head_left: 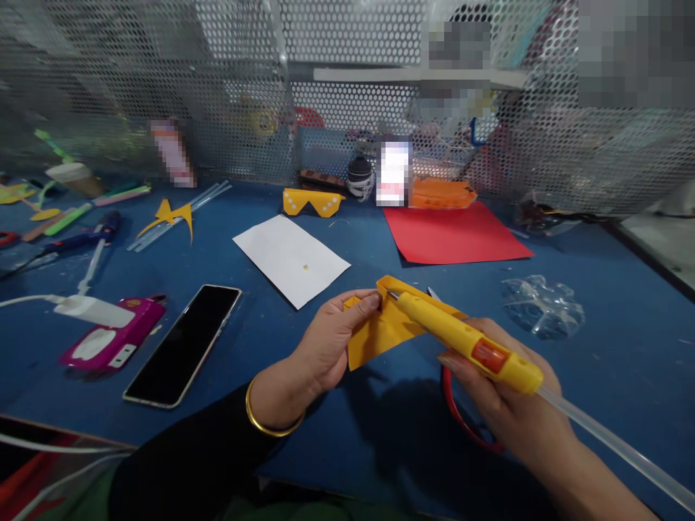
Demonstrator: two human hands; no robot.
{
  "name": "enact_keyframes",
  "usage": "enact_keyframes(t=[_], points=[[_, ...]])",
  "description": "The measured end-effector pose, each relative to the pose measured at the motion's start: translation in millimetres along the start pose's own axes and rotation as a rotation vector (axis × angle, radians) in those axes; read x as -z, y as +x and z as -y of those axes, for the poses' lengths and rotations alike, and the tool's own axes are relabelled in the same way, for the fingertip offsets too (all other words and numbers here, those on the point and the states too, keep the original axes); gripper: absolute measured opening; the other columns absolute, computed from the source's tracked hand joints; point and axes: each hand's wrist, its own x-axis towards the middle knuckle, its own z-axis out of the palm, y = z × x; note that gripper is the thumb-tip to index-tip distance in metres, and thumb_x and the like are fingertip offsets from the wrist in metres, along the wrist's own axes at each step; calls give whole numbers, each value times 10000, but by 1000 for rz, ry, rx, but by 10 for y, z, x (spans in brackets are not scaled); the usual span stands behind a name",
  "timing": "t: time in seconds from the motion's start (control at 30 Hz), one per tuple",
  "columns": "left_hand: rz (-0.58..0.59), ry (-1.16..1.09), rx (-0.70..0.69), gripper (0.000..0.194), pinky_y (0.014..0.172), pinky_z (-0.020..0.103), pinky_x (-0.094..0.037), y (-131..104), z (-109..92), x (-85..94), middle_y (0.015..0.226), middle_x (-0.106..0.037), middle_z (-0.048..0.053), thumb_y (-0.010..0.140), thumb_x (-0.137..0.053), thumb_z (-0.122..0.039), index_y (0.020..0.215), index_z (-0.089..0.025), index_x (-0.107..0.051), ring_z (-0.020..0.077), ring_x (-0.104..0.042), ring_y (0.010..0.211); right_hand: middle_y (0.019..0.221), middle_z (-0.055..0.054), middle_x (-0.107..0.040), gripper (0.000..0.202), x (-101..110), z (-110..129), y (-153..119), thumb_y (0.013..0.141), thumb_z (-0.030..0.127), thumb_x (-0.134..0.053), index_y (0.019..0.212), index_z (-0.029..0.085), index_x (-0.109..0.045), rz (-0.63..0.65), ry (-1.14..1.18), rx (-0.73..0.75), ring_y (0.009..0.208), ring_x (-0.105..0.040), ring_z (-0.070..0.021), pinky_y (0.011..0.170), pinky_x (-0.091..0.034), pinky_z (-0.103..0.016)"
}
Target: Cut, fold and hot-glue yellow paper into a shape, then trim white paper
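Note:
My left hand [331, 336] pinches a folded yellow paper piece [391, 329] between thumb and fingers, above the blue table. In my right hand [510, 391] is a yellow hot glue gun [461, 333] with a clear glue stick coming out of its back end. Its metal tip is at the paper's upper folded edge, close to my left thumb; whether it touches cannot be made out. Beneath my right hand lie red-handled scissors [453, 405], partly hidden by the hand and the glue gun.
A white sheet [293, 257], a red sheet [456, 235] and yellow paper glasses [312, 202] lie beyond my hands. To the left are a black phone [184, 344] and a purple power block [114, 333]. Crumpled clear plastic [543, 307] sits right. A perforated metal panel [347, 43] stands behind.

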Motion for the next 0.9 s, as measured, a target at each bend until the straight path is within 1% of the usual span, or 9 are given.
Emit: enact_keyframes(t=[0.17, 0.27, 0.43, 0.63, 0.9], points=[[16, 2, 6, 261, 751, 275, -571, -13, -9, -20, 825, -758, 72, 681, -882, -231, 862, -127, -727, 181, -721, 771, 641, 32, -613, 173, -18, 0, -7, 955, 419, -560, 907, 253, -565, -22, -14, -5, 494, -572, -142, 465, -428, -271], [3, -12, 11, 264, 762, 281, -574, -11, -8, -22, 851, -763, 79, 676, -884, -216, 869, -125, -729, 186, -724, 786, 634, 35, -599, 176, -25, -11, -14, 948, 429, -569, 904, 258, -564, -33, -33, 1, 491, -567, -143, 458, -415, -269], [-10, -29, 17, 263, 784, 283, -572, -3, -5, -10, 872, -759, 79, 685, -874, -188, 887, -116, -722, 180, -719, 809, 651, 24, -632, 177, -2, 3, -3, 948, 432, -563, 900, 262, -560, -1, -24, -15, 502, -592, -153, 469, -431, -277], [-22, -19, 19, 257, 843, 290, -556, -6, -4, -3, 895, -756, 68, 699, -865, -191, 902, -127, -722, 175, -713, 851, 634, 29, -616, 191, -1, 19, 4, 955, 442, -547, 889, 263, -553, -5, -33, -13, 494, -574, -154, 460, -425, -279], [-28, -23, 24, 238, 862, 295, -551, -7, -2, -9, 885, -758, 69, 700, -863, -191, 887, -127, -730, 173, -712, 836, 647, 19, -623, 186, -16, -2, -3, 948, 439, -553, 893, 261, -559, -5, -13, -21, 509, -595, -167, 468, -432, -288]])
